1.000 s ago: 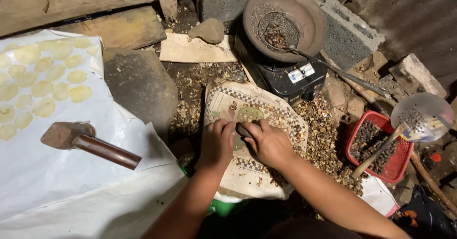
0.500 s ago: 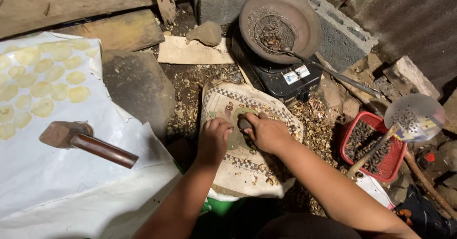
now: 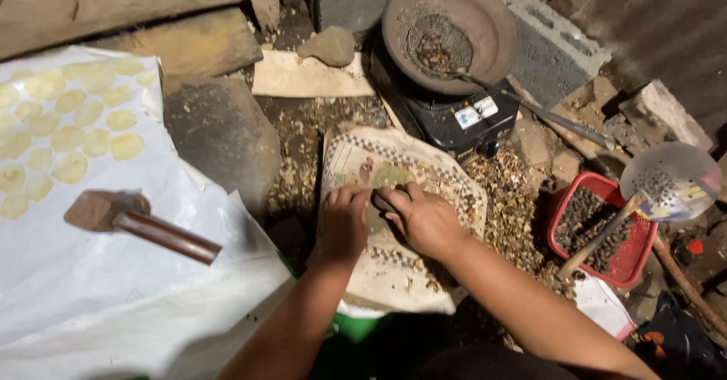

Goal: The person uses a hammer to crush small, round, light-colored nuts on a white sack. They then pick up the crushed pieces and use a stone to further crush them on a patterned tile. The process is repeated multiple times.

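Head view: both forearms reached forward over the cloth [image 3: 394,274].
Left hand [image 3: 344,225]: palm down, fingers curled, pressing on the cloth's middle.
Right hand [image 3: 425,221]: just beside the left, fingers closed narrowly on a small dark piece [image 3: 381,202]; what it was, unclear.
Hammer [image 3: 140,225]: well left of the cloth, on white sheet [image 3: 91,297].
Change: hands stayed together mid-cloth, barely shifted; hammer unmoved.
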